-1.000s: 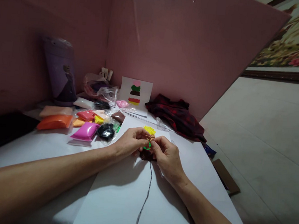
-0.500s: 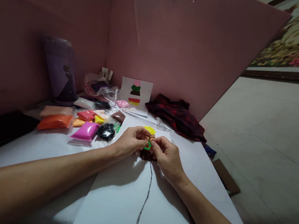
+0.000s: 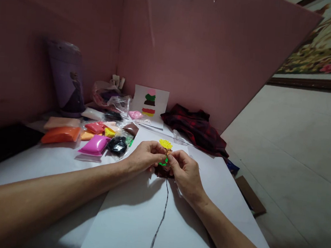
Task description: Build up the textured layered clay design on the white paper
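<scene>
Flower-like form, bright yellow with a scalloped edge, shows just beyond the fingertips, on the white paper sheet in front of the person. Nearer, partly covered by the fingers: a bright green piece, then a dark brown rough-textured base at the bottom. Left hand comes in from the left, thumb and forefinger pinched together; right hand does likewise from the right, the tips of both almost meeting over the stack. Between them, a thin brownish bit; too small to tell its shape, or whether both hands grip it. Long thin dark wavy line runs from the brown base down the sheet toward the person; drawn or laid on, can't tell. Left of the sheet, plastic packets sit in a cluster: orange pillow-shaped packet, glossy magenta packet, crumpled black packet nearest the left hand. Behind: white card with pink, green, brown, red and yellow patches, leaning near the pink wall panel; dark red-and-black cloth bunched beside it; tall purple cylinder with a printed figure at far left.
</scene>
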`<state>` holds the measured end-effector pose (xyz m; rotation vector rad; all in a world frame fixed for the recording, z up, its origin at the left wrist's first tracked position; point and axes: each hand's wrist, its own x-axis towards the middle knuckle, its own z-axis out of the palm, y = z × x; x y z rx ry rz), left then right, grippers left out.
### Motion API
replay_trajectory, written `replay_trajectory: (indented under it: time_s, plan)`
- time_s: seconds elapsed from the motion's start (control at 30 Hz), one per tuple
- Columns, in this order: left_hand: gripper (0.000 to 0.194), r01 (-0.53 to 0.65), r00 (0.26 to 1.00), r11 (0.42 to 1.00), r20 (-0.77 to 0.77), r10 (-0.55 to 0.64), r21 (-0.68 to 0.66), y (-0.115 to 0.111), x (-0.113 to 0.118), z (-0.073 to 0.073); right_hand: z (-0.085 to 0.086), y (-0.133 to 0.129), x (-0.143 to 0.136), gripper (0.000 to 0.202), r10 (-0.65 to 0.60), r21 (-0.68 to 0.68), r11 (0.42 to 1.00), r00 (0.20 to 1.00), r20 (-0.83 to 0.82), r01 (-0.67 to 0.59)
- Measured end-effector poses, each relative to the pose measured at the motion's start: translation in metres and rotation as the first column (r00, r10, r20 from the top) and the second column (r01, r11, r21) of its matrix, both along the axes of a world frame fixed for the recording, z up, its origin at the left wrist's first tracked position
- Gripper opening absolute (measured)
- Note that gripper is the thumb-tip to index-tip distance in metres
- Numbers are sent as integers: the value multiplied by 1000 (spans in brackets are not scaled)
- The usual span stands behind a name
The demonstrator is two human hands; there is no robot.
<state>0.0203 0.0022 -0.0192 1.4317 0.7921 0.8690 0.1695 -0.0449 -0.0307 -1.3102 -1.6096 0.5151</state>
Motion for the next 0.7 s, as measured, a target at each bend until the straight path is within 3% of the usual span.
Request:
replay_trajectory:
  time_s: [0.7]
  plan:
    - [19, -4, 1000, 1000, 4, 4, -3, -2, 1, 0, 1, -2, -1, 17, 12, -4, 1000, 1000, 1, -12]
